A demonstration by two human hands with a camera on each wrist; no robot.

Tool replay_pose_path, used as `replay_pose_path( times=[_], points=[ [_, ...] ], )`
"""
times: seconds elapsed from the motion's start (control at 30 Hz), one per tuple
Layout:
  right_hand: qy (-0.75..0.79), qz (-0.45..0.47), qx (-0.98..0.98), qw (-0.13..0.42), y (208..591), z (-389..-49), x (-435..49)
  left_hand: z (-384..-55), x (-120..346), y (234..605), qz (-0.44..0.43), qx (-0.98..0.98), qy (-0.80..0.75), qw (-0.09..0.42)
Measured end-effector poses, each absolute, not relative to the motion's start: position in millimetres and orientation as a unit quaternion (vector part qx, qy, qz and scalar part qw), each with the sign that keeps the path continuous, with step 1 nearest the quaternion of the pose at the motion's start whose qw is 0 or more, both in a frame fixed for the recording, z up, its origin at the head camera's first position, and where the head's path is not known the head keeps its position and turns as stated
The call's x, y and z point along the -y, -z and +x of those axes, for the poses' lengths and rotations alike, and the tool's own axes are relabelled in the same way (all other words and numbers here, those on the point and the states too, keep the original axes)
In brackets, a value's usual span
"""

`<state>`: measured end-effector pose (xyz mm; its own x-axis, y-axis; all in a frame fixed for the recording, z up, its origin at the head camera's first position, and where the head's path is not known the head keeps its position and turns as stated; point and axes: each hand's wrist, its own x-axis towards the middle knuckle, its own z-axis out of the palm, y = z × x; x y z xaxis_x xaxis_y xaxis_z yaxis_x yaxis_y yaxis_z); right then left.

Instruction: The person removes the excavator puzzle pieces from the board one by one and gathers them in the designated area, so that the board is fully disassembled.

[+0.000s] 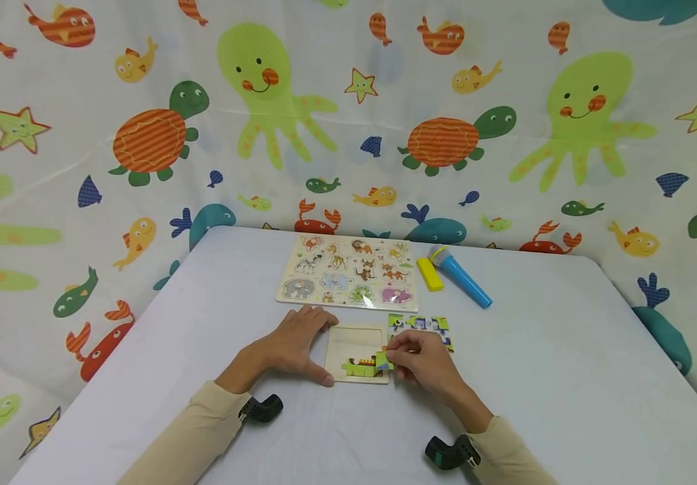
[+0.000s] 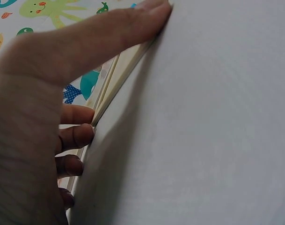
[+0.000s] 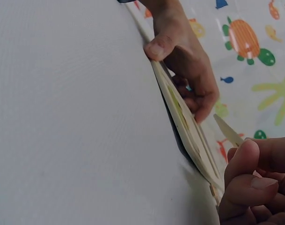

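- A shallow wooden puzzle tray [image 1: 354, 340] lies flat on a white-covered table [image 1: 567, 350], green joined pieces [image 1: 359, 368] filling part of its near side.
- At the tray's lower right, a person's right hand [image 1: 426, 360] pinches a green-and-blue puzzle piece [image 1: 383, 362] between thumb and fingers; it appears raised off the tray, though the dim right wrist view shows it only edge-on.
- Along the tray's left side, the left hand [image 1: 296, 343] is spread wide, thumb at the near corner and fingers toward the far one, touching the frame.
- Just beyond the tray's right edge sit loose puzzle pieces [image 1: 420, 324], partly hidden by the right hand.
- Directly behind the tray, an animal board [image 1: 348, 275] takes up the space on that side.
- Farther back and right of the tray, a yellow block [image 1: 430, 274] lies beside a blue toy microphone [image 1: 465, 277].
- Behind the tray and table hangs a sea-creature backdrop [image 1: 336, 162].
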<state>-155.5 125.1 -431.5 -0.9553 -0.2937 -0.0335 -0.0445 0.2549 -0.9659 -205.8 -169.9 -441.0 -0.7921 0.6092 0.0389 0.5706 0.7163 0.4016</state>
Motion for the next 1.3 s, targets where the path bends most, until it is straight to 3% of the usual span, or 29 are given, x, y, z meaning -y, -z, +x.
replay_pose_path(
  times=[1.3],
  points=[
    [0.515,-0.052,-0.853,0.071,440,-156,-135,-205,169,441,0.316,-0.927,-0.198,0.046]
  ],
)
